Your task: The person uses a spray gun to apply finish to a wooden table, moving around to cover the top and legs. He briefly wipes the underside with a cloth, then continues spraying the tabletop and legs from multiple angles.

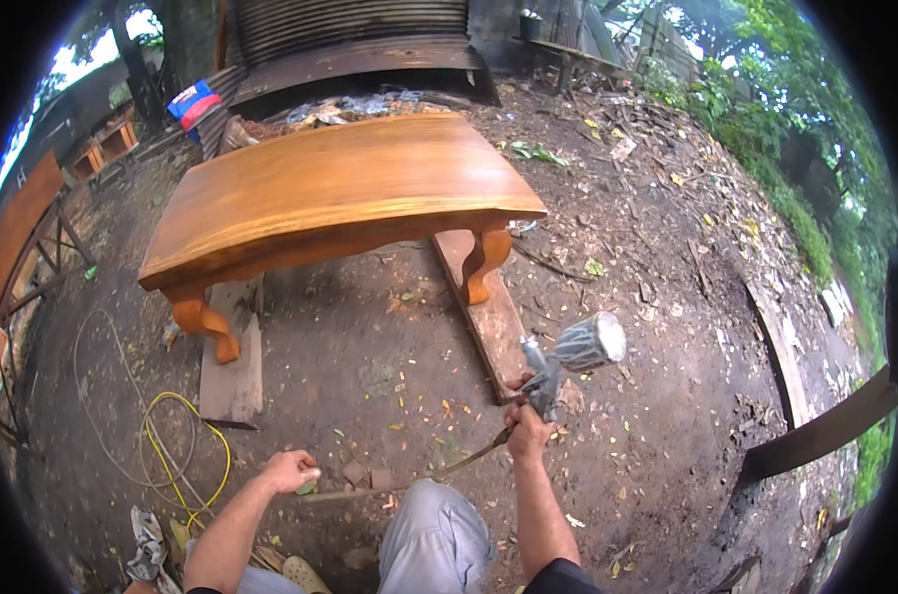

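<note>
My right hand (526,426) grips a paint spray gun (543,381) with a paint-smeared cup (590,342) on top; a hose (469,457) trails from its handle. My left hand (293,469), lower in the view, has curled fingers; what they hold, if anything, I cannot make out. In front of me stands a glossy orange-brown wooden table (340,178) with curved legs (484,267), resting on two boards (229,386).
Looped yellow hose and thin cable (226,455) lie at left. An upright wooden panel on a metal frame (18,238) is at far left. A dark curved beam (815,426) and plank (776,346) are at right. Corrugated sheeting (350,30) stands behind the table. Leaves litter the dirt.
</note>
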`<state>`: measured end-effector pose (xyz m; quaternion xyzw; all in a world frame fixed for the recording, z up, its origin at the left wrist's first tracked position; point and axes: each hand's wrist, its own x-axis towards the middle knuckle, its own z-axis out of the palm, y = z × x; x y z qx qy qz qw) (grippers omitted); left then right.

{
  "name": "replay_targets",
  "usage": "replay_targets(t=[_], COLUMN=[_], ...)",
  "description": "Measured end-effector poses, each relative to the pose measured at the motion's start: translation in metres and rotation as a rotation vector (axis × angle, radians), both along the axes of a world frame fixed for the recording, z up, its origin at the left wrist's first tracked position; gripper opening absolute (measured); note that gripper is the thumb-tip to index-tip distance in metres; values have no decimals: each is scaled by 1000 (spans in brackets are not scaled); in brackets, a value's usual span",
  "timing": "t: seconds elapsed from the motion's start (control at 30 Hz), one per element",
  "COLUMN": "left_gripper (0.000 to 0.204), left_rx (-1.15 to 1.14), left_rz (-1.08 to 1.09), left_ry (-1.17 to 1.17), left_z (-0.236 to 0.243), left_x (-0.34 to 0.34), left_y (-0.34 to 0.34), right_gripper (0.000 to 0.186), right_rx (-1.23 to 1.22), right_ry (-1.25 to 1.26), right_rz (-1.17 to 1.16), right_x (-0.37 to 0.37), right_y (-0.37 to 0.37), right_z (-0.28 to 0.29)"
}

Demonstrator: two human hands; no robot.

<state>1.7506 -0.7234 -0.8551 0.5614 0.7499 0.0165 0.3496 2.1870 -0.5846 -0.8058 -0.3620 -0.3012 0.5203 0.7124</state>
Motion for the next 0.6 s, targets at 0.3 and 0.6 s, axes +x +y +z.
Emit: replay_targets(t=[0.3, 0.6], left_gripper=[40, 49], left_rx=[1061, 1154], left_rz=[-381, -662], left_ry=[-402, -363], left_z=[155, 169], left_x=[183, 177], left_y=[100, 104], right_gripper=[53, 54], right_rx=[-7, 53], right_ry=[-246, -104], right_rz=[434, 606], right_x=[-29, -36], right_y=[-53, -56], right_z=[7, 29])
